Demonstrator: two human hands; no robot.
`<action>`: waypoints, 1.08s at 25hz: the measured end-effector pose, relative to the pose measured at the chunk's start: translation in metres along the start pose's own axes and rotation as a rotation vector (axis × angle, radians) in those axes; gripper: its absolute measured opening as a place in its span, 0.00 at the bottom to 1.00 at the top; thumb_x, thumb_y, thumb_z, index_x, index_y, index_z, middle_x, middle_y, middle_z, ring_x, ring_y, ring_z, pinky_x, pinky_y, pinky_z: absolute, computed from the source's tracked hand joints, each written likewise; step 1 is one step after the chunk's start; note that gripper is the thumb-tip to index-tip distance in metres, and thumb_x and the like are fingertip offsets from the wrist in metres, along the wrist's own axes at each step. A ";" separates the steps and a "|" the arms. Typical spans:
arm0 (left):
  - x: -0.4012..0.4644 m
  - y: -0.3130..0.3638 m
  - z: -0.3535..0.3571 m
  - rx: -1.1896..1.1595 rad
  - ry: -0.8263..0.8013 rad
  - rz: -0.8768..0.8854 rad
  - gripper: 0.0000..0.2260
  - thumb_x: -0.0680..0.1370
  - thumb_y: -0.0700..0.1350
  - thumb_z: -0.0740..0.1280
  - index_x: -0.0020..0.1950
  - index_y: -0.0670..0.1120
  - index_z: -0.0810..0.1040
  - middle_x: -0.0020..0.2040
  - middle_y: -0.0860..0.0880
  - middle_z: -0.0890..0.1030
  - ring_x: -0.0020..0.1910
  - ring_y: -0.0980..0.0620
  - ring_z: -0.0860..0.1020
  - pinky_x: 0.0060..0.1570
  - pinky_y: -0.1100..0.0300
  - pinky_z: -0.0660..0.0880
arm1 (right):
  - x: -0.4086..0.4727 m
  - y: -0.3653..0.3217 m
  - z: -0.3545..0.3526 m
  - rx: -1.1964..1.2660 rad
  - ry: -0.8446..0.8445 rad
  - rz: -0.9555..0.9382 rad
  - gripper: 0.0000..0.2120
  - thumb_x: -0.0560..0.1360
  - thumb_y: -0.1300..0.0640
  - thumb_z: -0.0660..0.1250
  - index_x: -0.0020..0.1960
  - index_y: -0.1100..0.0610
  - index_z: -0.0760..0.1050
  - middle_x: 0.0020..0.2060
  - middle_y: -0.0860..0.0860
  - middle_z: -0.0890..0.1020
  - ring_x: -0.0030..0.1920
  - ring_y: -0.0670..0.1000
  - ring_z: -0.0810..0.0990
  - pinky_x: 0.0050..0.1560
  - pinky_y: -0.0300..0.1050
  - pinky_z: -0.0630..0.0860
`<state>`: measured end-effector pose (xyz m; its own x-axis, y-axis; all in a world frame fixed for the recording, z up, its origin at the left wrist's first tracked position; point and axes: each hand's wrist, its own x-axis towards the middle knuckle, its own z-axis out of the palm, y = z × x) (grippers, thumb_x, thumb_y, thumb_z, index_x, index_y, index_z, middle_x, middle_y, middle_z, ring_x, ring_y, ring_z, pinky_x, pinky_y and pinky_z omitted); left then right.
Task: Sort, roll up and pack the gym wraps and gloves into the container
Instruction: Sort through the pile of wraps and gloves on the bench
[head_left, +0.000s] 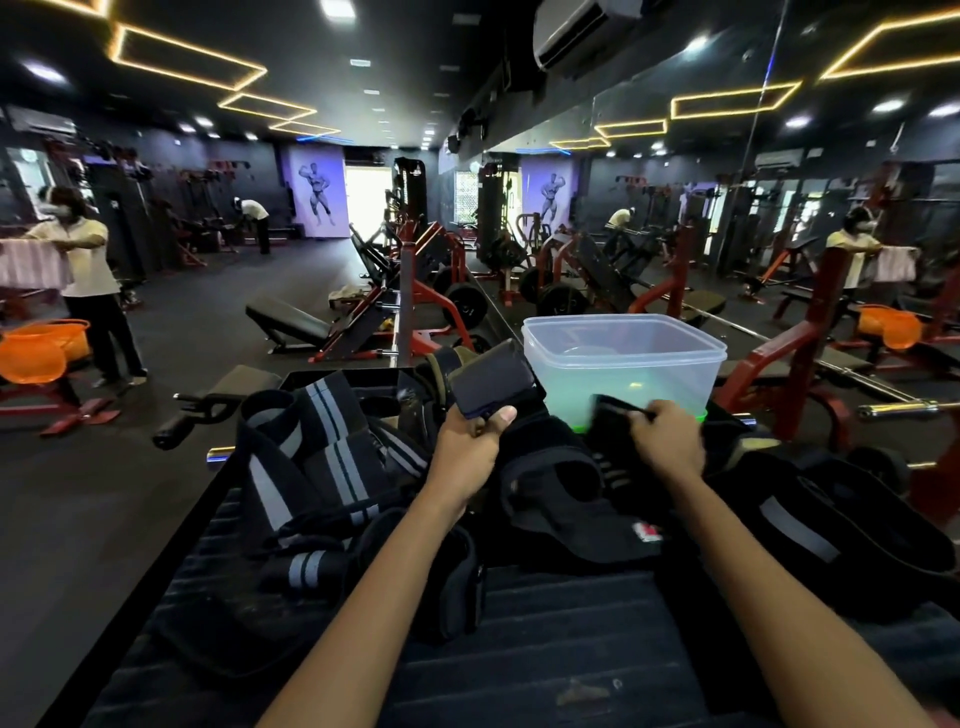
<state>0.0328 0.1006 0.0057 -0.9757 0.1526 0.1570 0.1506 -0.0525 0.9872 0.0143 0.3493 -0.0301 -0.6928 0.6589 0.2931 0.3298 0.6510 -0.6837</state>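
Note:
A clear plastic container (623, 358) stands at the far end of a black bench pad (545, 649). My left hand (467, 444) grips a folded black wrap (491, 379) and holds it up just left of the container. My right hand (667, 441) grips another black wrap piece (610, 423) against the container's near wall. Black wraps with grey stripes (311, 447) lie piled to the left. A black glove or support with a red logo (571, 514) lies between my forearms. More black wraps (810, 530) lie on the right.
Gym machines and benches (415, 306) fill the floor behind the bench. A mirror wall (727, 208) runs on the right. A person (83, 291) stands at far left beside an orange basket (41, 348).

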 end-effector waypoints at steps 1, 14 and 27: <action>0.001 -0.002 -0.005 -0.006 -0.007 0.006 0.08 0.80 0.42 0.66 0.53 0.55 0.72 0.46 0.55 0.76 0.54 0.51 0.75 0.55 0.59 0.70 | 0.005 0.006 -0.008 0.027 0.038 0.061 0.10 0.76 0.53 0.66 0.47 0.60 0.80 0.51 0.65 0.81 0.55 0.65 0.78 0.52 0.52 0.74; -0.003 -0.013 -0.004 0.528 -0.317 0.408 0.18 0.72 0.26 0.54 0.54 0.43 0.72 0.27 0.50 0.69 0.24 0.57 0.63 0.27 0.67 0.59 | 0.004 0.004 -0.038 -0.403 0.162 -0.085 0.15 0.73 0.60 0.67 0.58 0.65 0.71 0.57 0.65 0.73 0.58 0.66 0.72 0.53 0.59 0.73; 0.002 -0.011 -0.008 0.154 -0.248 0.139 0.11 0.77 0.32 0.63 0.49 0.49 0.73 0.41 0.42 0.82 0.36 0.47 0.77 0.32 0.57 0.71 | -0.077 -0.023 -0.031 0.875 -1.011 -0.395 0.42 0.63 0.53 0.80 0.72 0.54 0.66 0.67 0.47 0.76 0.68 0.47 0.73 0.63 0.42 0.72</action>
<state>0.0283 0.0935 -0.0055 -0.8788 0.3908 0.2737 0.3200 0.0571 0.9457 0.0799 0.2957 -0.0163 -0.9262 -0.3101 0.2146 -0.2370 0.0360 -0.9709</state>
